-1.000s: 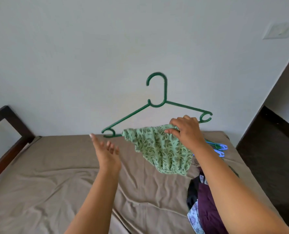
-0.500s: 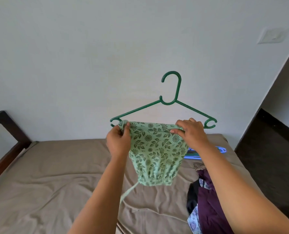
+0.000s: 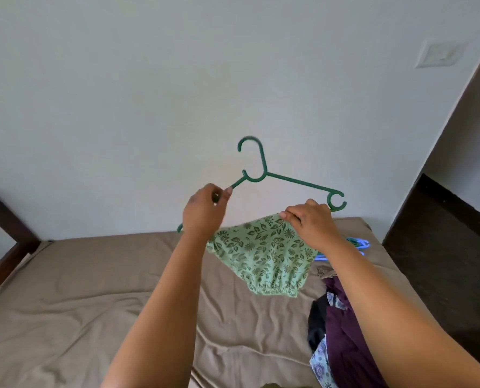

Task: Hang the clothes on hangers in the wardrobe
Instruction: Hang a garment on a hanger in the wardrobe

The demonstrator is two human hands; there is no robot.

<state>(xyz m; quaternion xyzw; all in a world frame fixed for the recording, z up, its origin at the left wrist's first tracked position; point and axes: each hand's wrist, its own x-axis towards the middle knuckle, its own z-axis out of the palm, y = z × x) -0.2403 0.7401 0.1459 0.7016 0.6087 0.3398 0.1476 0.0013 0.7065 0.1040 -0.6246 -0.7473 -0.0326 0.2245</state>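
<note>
1. Head view, hands: left hand (image 3: 202,217) is raised in front of the white wall (image 3: 149,79), its fingers curled around the left arm of the green hanger (image 3: 264,175), thumb tip pressed on the bar at about 1 o'clock of the fist.
2. Right hand (image 3: 310,222) sits at 3 o'clock of the left one, fingers bent and pinching the top edge of the green leaf-print garment (image 3: 264,256) against the hanger's lower right side, just under the hanger's right end loop.
3. Hanger: tilted, right arm sloping down toward 4 o'clock, hook at 12 o'clock and blurred at its tip; its left end pokes out below the left wrist.
4. Garment: hangs between the two hands, sagging toward 5 o'clock, gathered hem lowest, above the bed and clear of it.
5. Bed (image 3: 79,303): covered with a creased tan sheet, dark wooden frame at 9 o'clock.
6. Clothes pile (image 3: 342,331), purple, black and patterned, lies at 4 o'clock on the bed; blue hangers (image 3: 359,245) lie just beyond the right wrist.
</note>
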